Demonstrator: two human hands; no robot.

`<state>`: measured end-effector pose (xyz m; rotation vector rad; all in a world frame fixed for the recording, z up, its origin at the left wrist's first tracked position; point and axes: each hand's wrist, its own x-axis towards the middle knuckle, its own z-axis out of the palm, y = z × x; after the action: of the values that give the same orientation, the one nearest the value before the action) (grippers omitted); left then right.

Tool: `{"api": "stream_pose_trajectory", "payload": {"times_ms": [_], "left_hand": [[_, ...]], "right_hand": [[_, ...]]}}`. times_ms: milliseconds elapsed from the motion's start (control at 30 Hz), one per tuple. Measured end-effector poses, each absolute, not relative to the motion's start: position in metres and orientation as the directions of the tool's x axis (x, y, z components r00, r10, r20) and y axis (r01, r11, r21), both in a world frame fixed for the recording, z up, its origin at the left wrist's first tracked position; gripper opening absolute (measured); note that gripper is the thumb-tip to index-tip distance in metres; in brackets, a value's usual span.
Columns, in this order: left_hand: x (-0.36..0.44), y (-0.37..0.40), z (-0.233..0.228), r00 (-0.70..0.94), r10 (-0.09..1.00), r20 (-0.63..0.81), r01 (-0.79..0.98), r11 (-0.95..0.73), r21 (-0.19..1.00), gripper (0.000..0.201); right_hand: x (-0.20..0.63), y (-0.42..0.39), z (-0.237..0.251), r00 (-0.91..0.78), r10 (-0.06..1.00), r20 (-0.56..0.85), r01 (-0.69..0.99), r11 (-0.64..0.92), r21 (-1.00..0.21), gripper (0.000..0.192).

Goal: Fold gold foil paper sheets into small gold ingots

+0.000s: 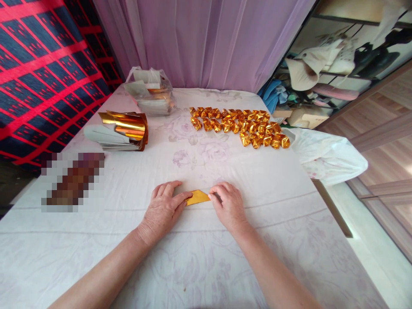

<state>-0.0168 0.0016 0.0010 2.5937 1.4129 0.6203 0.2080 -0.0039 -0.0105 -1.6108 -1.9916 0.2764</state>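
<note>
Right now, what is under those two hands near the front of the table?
A folded gold paper piece lies flat on the white cloth, its middle showing between the left hand and right hand. Its ends are covered by fingers.

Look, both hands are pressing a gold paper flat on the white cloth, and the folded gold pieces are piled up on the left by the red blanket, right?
Not quite. Both hands, left hand and right hand, do press the gold paper on the white cloth, but the head view shows the folded gold pieces on the far right, away from the red blanket.
</note>
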Motion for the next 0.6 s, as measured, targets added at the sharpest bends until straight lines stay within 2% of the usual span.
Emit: {"api": "stream_pose_trajectory", "payload": {"times_ms": [200, 300, 467, 600], "left_hand": [[-0.018, 0.002, 0.0, 0.489, 0.819, 0.299, 0.772, -0.566, 0.288, 0.029], [-0.017, 0.002, 0.0, 0.498, 0.815, 0.295, 0.773, -0.572, 0.275, 0.029], [-0.018, 0.003, 0.0, 0.51, 0.813, 0.281, 0.776, -0.576, 0.257, 0.03], [-0.019, 0.003, -0.001, 0.511, 0.817, 0.266, 0.781, -0.571, 0.252, 0.032]], "right_hand": [[0.209, -0.004, -0.006, -0.163, 0.944, 0.286, 0.858, 0.279, -0.432, 0.013], [0.201, -0.008, 0.001, -0.224, 0.927, 0.3, 0.878, 0.325, -0.351, 0.022], [0.185, -0.016, 0.003, -0.386, 0.901, 0.201, 0.886, 0.422, -0.192, 0.04], [0.191, -0.019, -0.001, -0.399, 0.907, 0.135, 0.896, 0.417, -0.153, 0.046]]}}
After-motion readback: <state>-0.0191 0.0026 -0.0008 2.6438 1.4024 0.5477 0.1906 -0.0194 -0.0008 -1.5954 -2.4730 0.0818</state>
